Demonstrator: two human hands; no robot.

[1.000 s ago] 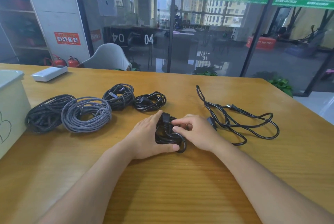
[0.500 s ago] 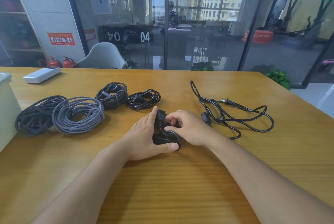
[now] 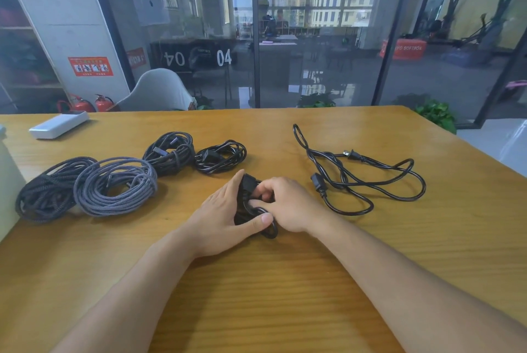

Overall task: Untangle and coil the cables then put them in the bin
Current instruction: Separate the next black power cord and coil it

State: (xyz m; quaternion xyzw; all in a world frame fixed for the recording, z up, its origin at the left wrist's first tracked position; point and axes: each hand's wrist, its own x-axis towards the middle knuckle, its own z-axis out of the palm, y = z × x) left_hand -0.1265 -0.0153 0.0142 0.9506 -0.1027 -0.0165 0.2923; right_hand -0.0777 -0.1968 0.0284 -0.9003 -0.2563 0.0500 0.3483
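Note:
A small black coiled cable [image 3: 247, 195] lies on the wooden table [image 3: 285, 281] between my hands. My left hand [image 3: 225, 215] cups its left side with the thumb over the near loop. My right hand [image 3: 285, 203] pinches the coil from the right, fingers curled into it. Most of the coil is hidden by the hands. A loose, uncoiled black power cord [image 3: 359, 178] sprawls to the right. Behind and to the left lie several finished coils: a black one [image 3: 221, 156], a dark braided one [image 3: 169, 151], a grey one [image 3: 115, 185] and a dark one [image 3: 48, 191].
The pale bin [image 3: 8, 190] stands at the left edge of the table, only partly in view. A white flat box [image 3: 58, 124] lies at the back left. A grey chair [image 3: 159, 91] sits behind the table, before a glass wall.
My hands stay on the small black coil; the right fingers have closed further into it. The view has shifted slightly.

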